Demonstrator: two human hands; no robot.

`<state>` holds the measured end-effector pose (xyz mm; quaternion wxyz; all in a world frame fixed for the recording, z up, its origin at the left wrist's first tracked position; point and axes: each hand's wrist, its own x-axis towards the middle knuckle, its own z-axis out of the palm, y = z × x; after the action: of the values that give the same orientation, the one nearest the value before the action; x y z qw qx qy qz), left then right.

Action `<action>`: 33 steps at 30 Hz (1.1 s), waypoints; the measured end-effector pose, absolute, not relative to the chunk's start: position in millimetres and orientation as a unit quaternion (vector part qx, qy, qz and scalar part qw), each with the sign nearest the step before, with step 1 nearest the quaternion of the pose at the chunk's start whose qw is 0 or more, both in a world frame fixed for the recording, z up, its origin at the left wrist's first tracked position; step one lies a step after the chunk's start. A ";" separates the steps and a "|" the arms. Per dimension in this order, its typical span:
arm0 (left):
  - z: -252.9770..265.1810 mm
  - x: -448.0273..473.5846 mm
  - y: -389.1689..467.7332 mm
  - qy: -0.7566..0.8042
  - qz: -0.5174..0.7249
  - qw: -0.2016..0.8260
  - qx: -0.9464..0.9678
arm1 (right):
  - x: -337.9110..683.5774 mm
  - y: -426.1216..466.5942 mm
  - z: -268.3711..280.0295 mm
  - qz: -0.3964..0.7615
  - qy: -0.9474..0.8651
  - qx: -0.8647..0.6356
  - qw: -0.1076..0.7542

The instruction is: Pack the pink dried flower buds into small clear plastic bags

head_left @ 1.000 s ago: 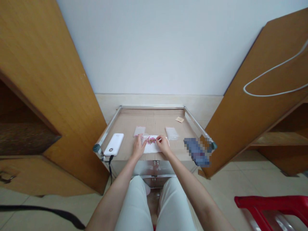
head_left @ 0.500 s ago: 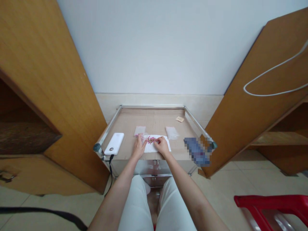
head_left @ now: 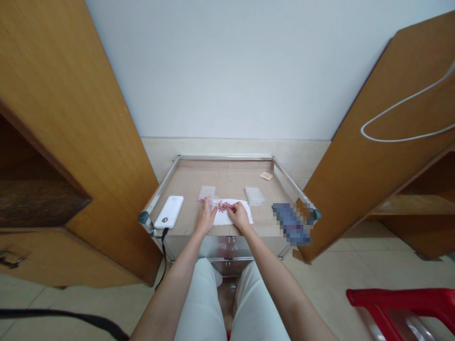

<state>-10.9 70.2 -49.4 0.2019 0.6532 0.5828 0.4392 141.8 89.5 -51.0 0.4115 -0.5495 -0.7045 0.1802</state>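
A sheet of white paper (head_left: 245, 217) lies near the front of the table, bearing a small heap of pink and brownish bits (head_left: 223, 206) too tiny to identify. On the left, my left hand (head_left: 205, 219) grips a small clear plastic bag (head_left: 214, 201), whose pink-edged mouth is beside the heap. My right hand (head_left: 239, 216) rests on the paper, fingers pinched together at the heap's right side. Whatever is between those fingertips is hidden. Behind my left hand sits a stack of clear bags (head_left: 206, 191); another clear bag stack (head_left: 254, 196) is behind my right hand.
A white power bank (head_left: 169, 212) with a black cable lies at the left of the table (head_left: 227, 173). At the right are a blurred-out blue item (head_left: 289, 221) and a tan card (head_left: 266, 176). Metal rails edge the table; wooden cabinets flank it. A red stool (head_left: 408, 298) stands lower right.
Both hands stay almost in place at the heap. My left fingers have shifted very slightly on the clear bag.
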 end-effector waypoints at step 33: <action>-45.6 -10.2 67.6 0.583 0.427 0.204 0.660 | 155.1 123.3 -40.8 0.227 -0.679 -0.578 0.391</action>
<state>-10.2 67.6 -45.6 0.2036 0.6601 0.5834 0.4271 155.1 123.3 -40.8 0.3912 -0.5777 -0.6793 0.2274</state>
